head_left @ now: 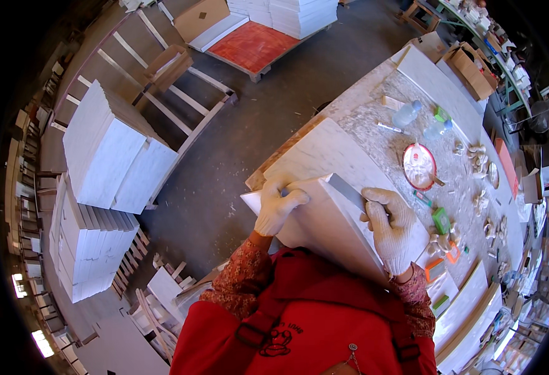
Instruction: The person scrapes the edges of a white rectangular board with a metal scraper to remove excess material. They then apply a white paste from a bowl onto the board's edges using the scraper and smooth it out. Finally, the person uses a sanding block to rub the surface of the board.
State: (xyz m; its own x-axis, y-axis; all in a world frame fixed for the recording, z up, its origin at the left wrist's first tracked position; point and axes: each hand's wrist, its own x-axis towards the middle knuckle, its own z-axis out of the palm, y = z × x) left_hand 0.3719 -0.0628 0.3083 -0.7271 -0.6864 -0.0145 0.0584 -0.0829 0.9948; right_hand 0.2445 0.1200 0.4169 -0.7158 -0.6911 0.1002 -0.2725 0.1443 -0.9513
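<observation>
A white, faintly veined marble tile (330, 228) is tilted up in front of my body at the near edge of the workbench. My left hand (279, 206), in a white knit glove, grips its upper left edge with the thumb over the face. On the other side, my gloved right hand (390, 228) has its fingers curled against the tile's right edge. A dark grey strip (347, 190) runs along the tile's top edge near my right fingertips; whether it is part of the tile I cannot tell. Another marble slab (324, 153) lies flat on the bench beyond.
Across the bench (374, 134) are a red-rimmed bowl (419, 167) of white paste, plastic bottles (407, 114), a green block (440, 220) and several small pale lumps (477, 159). Stacked tiles (109, 153) stand left on a slatted rack; a red-topped pallet (252, 47) is further off.
</observation>
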